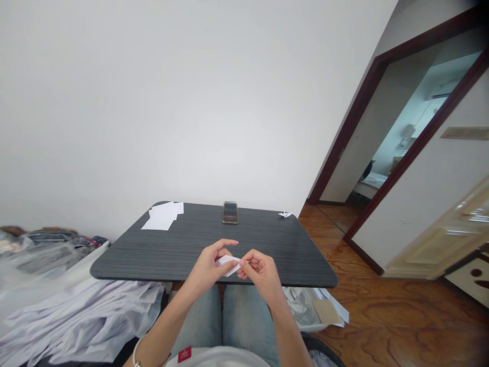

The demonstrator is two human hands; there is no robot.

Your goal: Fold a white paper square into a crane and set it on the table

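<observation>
A small folded piece of white paper (228, 266) is held between my two hands, just above the near edge of the dark table. My left hand (211, 262) grips its left side with the thumb across the front, while the index finger stretches out above. At the paper's right end, my right hand (260, 271) pinches it between thumb and fingers, the other fingers curled in. The fingers partly cover the paper, so its full shape is hidden.
Several white paper sheets (162, 215) lie at the table's far left. A phone (230, 212) stands at the back middle, and a folded paper piece (284, 215) sits at the far right. A white wall borders the dark table (145, 255). A filled container (305, 308) stands below right.
</observation>
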